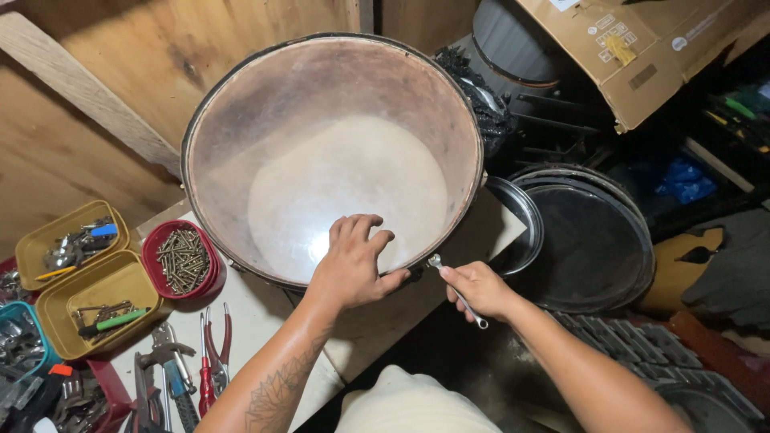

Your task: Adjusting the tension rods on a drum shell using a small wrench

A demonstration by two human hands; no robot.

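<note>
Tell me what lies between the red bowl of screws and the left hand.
In the head view, only the drum's near rim and a strip of bare white tabletop separate the red bowl from the left hand.

Counted: one large drum (333,156), one small wrench (457,290), two yellow trays (72,240), one red tub of screws (183,261), one red-handled pliers (215,357), two hands seen.
</note>
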